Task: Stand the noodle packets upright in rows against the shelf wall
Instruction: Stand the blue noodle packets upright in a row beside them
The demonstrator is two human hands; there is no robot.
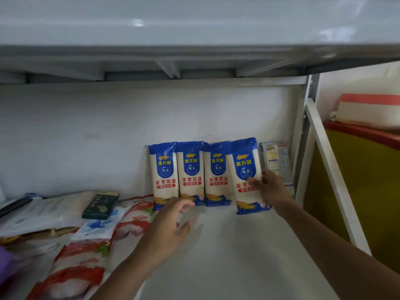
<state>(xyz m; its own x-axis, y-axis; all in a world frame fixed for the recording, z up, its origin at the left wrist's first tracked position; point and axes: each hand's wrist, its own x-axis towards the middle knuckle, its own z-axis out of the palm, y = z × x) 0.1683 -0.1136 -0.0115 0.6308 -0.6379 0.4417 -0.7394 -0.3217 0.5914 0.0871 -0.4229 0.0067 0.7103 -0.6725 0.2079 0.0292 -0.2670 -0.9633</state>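
Four blue-and-white noodle packets are standing side by side against the shelf wall [108,126], at the far side of the shelf. The right hand [269,188] is gripping the rightmost packet [245,169] at its right edge, thumb on the front and fingers behind. This packet is sitting a little nearer than the other three and is leaning slightly. The left hand [171,224] is hovering with fingers spread and empty, just near the bottom of the leftmost packet [165,169]. A pale packet [277,161] is standing to the right, close to the shelf post.

If the right hand is letting go now, I think the tilted packet may slide forward and fall flat, because its base is not against the wall. Pushing it sideways could also knock its neighbour [217,169] over.
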